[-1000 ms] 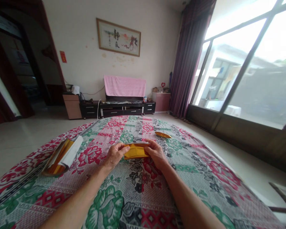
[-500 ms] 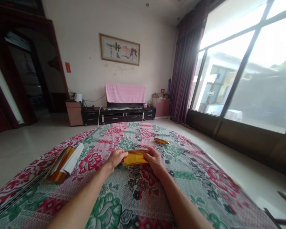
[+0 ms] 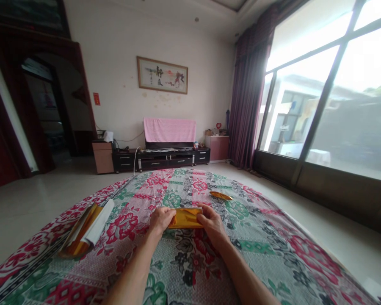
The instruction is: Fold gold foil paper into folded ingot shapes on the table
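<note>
Between my two hands is a folded sheet of shiny gold paper (image 3: 187, 217), held just above the flowered cloth. My left hand (image 3: 163, 220) pinches its left end, thumb on the near face. On the right end, my right hand (image 3: 211, 221) grips the paper with the thumb in front and fingers behind. A thin pale edge shows along the paper's top. Beyond my right hand lies a gold folded piece (image 3: 221, 195), pointed at both ends. A stack of gold and white sheets (image 3: 85, 231), curled over, rests to the left.
A floral cloth (image 3: 139, 258) covers the rounded surface before me. Farther back are a low black cabinet (image 3: 168, 161) and a pink cloth (image 3: 169, 130) draped over something on it. Purple curtains (image 3: 249, 101) and a large window (image 3: 336, 106) stand at the right.
The gold paper's near face has turned from flat yellow to shiny and creased as my fingers work it. The view has tilted up slightly, and both hands keep their hold.
</note>
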`<move>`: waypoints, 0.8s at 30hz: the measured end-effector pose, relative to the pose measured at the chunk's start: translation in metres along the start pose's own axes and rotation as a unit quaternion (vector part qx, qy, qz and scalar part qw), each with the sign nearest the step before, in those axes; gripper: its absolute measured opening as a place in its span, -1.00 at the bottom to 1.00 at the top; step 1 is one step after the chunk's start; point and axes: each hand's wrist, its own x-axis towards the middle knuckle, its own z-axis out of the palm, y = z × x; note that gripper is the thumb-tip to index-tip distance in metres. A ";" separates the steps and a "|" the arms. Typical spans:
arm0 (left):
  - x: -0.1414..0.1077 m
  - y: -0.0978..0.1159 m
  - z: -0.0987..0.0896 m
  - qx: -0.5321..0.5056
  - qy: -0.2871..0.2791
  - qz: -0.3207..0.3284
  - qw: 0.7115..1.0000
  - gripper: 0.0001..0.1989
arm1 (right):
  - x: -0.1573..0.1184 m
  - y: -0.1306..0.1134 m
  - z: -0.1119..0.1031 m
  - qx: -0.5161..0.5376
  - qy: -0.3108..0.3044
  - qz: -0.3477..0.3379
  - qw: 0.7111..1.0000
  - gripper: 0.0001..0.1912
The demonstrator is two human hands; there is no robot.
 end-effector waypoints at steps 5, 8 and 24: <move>-0.002 0.004 0.001 0.017 0.022 -0.026 0.999 -0.82 | -0.001 -0.003 0.001 0.011 0.000 0.008 1.000 -0.62; -0.005 0.007 0.001 0.029 0.026 -0.023 0.999 -0.81 | -0.001 -0.003 0.001 0.008 0.001 0.006 1.000 -0.65; -0.025 0.022 0.000 0.108 0.043 -0.008 0.993 -0.78 | -0.002 0.003 0.000 0.046 -0.014 -0.008 0.999 -0.70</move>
